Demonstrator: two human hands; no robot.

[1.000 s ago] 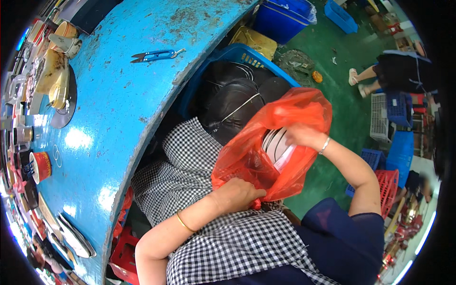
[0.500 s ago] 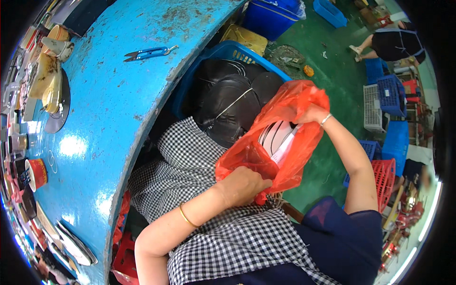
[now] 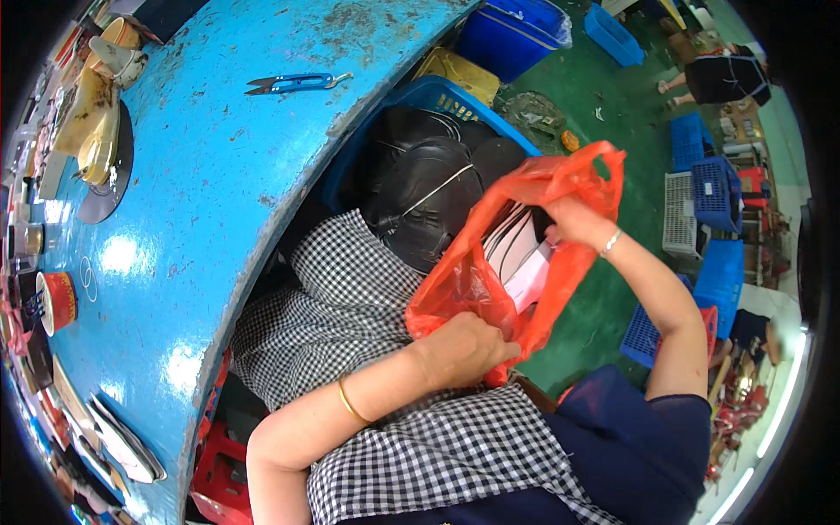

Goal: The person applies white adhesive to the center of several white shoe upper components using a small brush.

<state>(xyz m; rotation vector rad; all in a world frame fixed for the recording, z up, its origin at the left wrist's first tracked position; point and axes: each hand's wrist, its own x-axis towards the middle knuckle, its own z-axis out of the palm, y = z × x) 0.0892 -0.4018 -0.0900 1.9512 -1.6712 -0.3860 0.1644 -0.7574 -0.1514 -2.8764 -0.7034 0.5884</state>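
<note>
Over my lap is a translucent red plastic bag [image 3: 452,284], its mouth spread wide. My left hand [image 3: 468,348] is closed on the bag's near edge. Inside lie pale pink-and-white flat pieces [image 3: 518,254] with dark edges or cords; their kind is unclear. My right hand [image 3: 579,223] reaches into the far side of the mouth, its fingers curled beside these pieces. What its fingertips grip is partly hidden. A handle loop of the bag stands up behind that hand. Beyond the bag, black sole-shaped pieces [image 3: 429,188], bundled with pale cord, fill a blue basket [image 3: 427,87].
At left stretches a blue worktable [image 3: 223,166] with blue thread snips [image 3: 297,83], a red paper tub [image 3: 58,302] and a glue-stained container [image 3: 92,122]. A dark blue bin [image 3: 507,39] stands past the basket. Crates [image 3: 717,192] and another person [image 3: 722,79] are at far right.
My right hand has shifted from the bag's far edge deeper into its mouth, and the handle loop now stands free. My left hand keeps its hold. The view has turned slightly.
</note>
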